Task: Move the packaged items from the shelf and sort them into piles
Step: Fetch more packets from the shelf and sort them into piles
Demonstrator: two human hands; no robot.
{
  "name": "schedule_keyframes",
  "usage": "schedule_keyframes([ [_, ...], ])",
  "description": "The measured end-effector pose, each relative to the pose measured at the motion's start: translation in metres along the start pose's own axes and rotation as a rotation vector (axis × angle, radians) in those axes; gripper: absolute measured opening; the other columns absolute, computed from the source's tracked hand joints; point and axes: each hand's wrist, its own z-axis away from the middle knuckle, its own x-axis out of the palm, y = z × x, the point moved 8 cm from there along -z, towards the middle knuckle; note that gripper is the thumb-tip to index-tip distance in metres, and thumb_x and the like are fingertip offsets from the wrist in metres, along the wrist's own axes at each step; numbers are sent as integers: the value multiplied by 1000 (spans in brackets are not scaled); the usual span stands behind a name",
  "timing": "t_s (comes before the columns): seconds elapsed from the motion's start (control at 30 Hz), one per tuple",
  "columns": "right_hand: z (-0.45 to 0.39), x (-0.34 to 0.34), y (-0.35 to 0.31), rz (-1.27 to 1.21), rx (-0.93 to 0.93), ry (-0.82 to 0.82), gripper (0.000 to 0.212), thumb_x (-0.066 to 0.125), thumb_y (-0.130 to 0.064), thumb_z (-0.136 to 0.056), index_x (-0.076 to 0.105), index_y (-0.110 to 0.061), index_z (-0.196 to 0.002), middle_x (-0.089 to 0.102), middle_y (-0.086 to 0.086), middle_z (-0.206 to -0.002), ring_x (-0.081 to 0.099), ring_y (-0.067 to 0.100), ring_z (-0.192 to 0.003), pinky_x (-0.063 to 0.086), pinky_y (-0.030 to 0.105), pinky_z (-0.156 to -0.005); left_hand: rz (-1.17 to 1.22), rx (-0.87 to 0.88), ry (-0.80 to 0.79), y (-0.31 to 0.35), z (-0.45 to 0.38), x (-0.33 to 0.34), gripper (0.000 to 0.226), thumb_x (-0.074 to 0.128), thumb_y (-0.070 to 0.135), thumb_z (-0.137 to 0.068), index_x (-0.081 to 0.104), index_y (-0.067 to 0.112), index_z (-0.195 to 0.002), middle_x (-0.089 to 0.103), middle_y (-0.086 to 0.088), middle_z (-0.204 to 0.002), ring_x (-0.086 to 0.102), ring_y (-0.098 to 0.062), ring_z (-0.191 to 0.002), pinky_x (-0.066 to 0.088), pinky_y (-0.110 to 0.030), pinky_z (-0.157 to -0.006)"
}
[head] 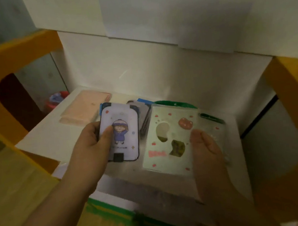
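Nearest us: 2 bare forearms reach in over the front edge of the white shelf [40, 133]. Green tape [107, 209] runs along a wooden surface just below that front edge.

Left hand [90, 144] grips a lilac cartoon-girl package [121, 133]: thumb pressed on its face, fingers [94, 128] curled round its left edge. The package sits near the middle of the shelf, tilted; we can't tell if it's lifted or resting.

Right hand [206, 147] holds a pale green apple-print package [168, 138] by its right edge, thumb lying along the front; its other fingers are hidden behind, so we can't tell how they sit. This package is towards the right front of the shelf, clear wrap blurred around it. A 2nd green-topped package [211, 118] shows just behind it, to the right.

Between the 2 held packages, a dark stack [143, 117] stands on edge, with blue-topped ones at its back.

Farther back, near the left rear corner of the shelf, a peach flat pack [85, 109] lies flat, apart from the rest.

Yellow frame posts [6, 60] flank the shelf on both sides. White wall panel [152, 28] behind.
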Motion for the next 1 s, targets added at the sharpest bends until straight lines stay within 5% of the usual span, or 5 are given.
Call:
schedule_keyframes([
  [0.17,-4,4,1,-37,-47,159,27,45,-34,-102,65,-25,-117,76,2,-104,74,22,-91,62,43,-66,9,32,-137,-6,-44,6,23,53,37,-98,50,33,-121,70,10,-104,71,-5,-81,56,-19,-61],
  [0.37,-1,9,12,-9,-80,286,31,43,-36,-103,64,-23,-121,76,3,-104,74,24,-92,61,52,-73,71,75,-267,1,-81,26,30,50,26,-101,44,42,-125,66,18,-100,70,0,-82,58,-19,-62],
  [0.57,3,11,18,28,-76,367,33,45,-41,-100,65,-24,-120,76,2,-102,74,22,-92,61,51,-77,-150,186,-379,8,-108,62,49,44,26,-103,32,29,-150,55,6,-128,52,1,-113,46,-25,-96],
  [0.7,4,12,19,41,-66,404,28,46,-40,-100,67,-25,-112,77,-3,-97,74,16,-87,63,42,-73,-305,237,-456,-1,-119,86,40,39,22,-104,45,23,-144,56,-6,-135,58,-21,-112,49,-42,-100],
  [1.0,4,10,19,103,-82,385,23,44,-38,-101,64,-28,-96,75,-17,-82,72,4,-76,57,23,-55,-826,422,-350,-11,-128,92,36,42,25,-99,55,17,-132,47,-16,-139,48,-40,-116,45,-50,-98],
])
